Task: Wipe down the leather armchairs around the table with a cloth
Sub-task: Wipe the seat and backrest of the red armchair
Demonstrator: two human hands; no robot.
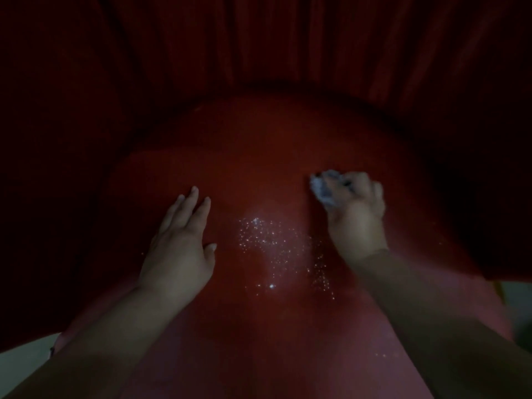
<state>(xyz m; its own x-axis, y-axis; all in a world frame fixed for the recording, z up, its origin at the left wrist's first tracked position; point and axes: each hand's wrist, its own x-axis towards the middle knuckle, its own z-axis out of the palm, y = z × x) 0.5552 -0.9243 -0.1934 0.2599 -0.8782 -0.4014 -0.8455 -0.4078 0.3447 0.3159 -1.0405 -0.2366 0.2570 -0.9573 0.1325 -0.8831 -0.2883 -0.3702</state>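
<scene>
Left hand [178,243] flat on red armchair seat [259,156], fingers straight. Right hand [355,214] clenches pale cloth [322,187] against seat. Droplets [273,243] glisten between hands.

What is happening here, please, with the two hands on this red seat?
A person is leaning over a red leather armchair seat in dim light. The right hand grips a bunched pale cloth against the seat, apparently wiping it. The left hand lies flat on the seat with straight fingers, holding nothing. Between the hands, small shiny droplets speckle the leather, so that patch looks not yet wiped.
</scene>
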